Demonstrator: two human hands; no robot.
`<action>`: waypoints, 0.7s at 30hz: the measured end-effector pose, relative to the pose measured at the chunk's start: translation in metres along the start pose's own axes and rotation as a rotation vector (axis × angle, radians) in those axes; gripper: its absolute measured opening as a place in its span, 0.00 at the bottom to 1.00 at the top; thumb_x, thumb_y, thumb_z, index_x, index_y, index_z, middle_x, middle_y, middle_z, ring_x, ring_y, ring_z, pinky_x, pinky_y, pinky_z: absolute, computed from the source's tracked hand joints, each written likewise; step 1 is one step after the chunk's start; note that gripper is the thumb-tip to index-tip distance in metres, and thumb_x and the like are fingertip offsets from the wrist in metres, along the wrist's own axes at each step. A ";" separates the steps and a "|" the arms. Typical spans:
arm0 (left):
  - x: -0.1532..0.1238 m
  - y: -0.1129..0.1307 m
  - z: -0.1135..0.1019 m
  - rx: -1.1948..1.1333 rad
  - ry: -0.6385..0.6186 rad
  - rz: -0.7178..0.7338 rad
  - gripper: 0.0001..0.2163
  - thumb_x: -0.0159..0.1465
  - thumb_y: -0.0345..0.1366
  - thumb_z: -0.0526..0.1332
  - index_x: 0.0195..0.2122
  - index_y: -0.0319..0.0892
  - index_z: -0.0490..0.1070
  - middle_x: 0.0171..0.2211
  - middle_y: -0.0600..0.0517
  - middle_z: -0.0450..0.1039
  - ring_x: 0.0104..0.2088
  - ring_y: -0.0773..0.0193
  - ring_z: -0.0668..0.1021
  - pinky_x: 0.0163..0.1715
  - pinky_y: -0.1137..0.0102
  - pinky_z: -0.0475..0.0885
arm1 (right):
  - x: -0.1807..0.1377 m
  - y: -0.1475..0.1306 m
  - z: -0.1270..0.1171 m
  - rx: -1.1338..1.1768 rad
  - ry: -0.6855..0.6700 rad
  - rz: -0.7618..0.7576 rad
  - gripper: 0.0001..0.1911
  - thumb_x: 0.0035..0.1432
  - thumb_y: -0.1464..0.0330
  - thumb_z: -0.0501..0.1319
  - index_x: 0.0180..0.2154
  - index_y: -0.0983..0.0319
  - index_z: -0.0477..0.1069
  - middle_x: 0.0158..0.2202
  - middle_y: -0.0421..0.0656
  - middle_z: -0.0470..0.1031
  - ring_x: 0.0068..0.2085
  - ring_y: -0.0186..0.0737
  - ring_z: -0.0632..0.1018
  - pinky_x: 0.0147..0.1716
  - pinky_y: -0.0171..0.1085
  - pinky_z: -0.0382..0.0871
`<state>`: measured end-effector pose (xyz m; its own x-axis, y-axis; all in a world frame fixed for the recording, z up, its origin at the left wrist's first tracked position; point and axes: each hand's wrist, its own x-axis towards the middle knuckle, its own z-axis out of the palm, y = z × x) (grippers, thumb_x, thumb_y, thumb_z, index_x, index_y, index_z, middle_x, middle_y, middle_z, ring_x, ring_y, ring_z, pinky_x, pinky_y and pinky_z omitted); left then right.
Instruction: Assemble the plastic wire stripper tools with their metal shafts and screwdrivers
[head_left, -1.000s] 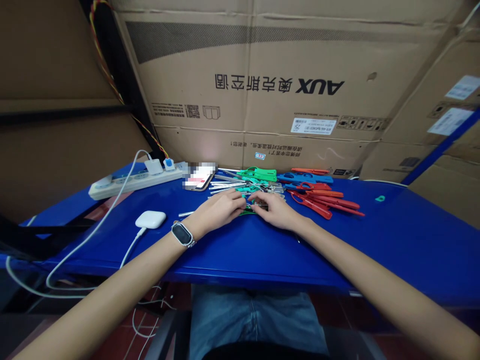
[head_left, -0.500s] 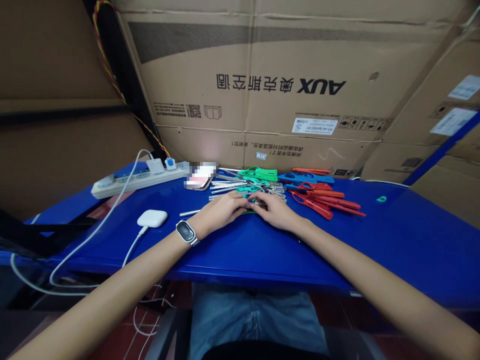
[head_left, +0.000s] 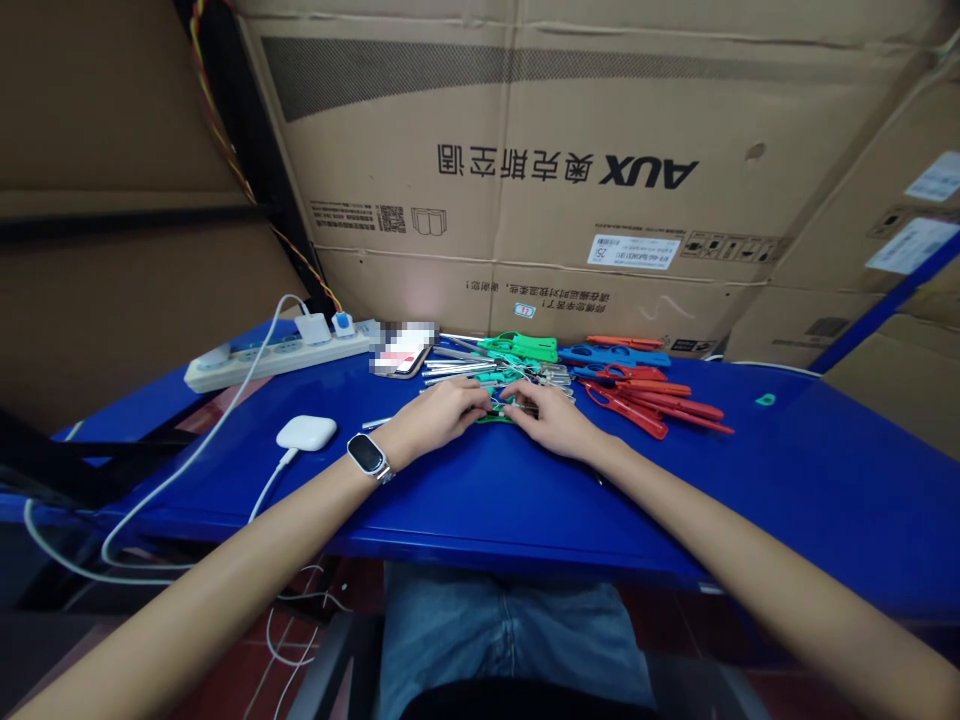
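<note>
Basically, left hand point(head_left: 446, 408) and right hand point(head_left: 555, 418) face each other low over the blue tabletop point(head_left: 465, 510), fingers curled, thumbs near index tips, small gap between. Thin pale strand point(head_left: 496, 405) shows in that gap, green plastic strip point(head_left: 495, 419) just below; can't tell what either pinch holds. Metal tubes point(head_left: 455, 369) lie right behind. Probably wants 2 light pinches, steady wrists, strand clear of the tubes.

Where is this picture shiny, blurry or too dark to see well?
Head view: a pale glow on the cardboard box behind the phone; coarse pixel blocks over part of the phone; dim space under the blue table; small parts between the left hand and right hand too indistinct to identify.
</note>
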<state>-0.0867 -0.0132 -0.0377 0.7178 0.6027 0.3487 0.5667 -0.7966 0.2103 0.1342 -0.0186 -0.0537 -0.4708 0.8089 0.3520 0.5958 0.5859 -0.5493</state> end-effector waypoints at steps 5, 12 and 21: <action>0.000 -0.004 0.000 -0.005 -0.007 0.012 0.08 0.70 0.30 0.56 0.41 0.41 0.75 0.40 0.47 0.74 0.41 0.59 0.76 0.43 0.66 0.71 | 0.000 -0.001 0.000 -0.001 -0.007 0.013 0.08 0.63 0.67 0.58 0.43 0.62 0.72 0.25 0.37 0.70 0.26 0.34 0.68 0.29 0.34 0.58; 0.001 -0.004 0.002 -0.001 -0.017 0.012 0.09 0.70 0.31 0.55 0.41 0.41 0.75 0.40 0.47 0.74 0.41 0.59 0.76 0.43 0.65 0.71 | 0.001 0.000 -0.001 -0.017 -0.015 0.022 0.08 0.63 0.66 0.58 0.39 0.62 0.74 0.22 0.36 0.68 0.24 0.34 0.66 0.28 0.34 0.58; 0.003 -0.010 0.004 -0.077 0.000 0.009 0.07 0.69 0.30 0.57 0.40 0.41 0.75 0.39 0.48 0.76 0.39 0.60 0.77 0.41 0.67 0.70 | 0.002 -0.001 0.000 -0.006 -0.018 0.026 0.09 0.62 0.68 0.57 0.36 0.63 0.75 0.22 0.37 0.70 0.23 0.32 0.66 0.28 0.33 0.57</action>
<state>-0.0883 -0.0034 -0.0419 0.7225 0.5957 0.3509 0.5274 -0.8031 0.2773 0.1326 -0.0178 -0.0527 -0.4667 0.8232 0.3234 0.6120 0.5646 -0.5538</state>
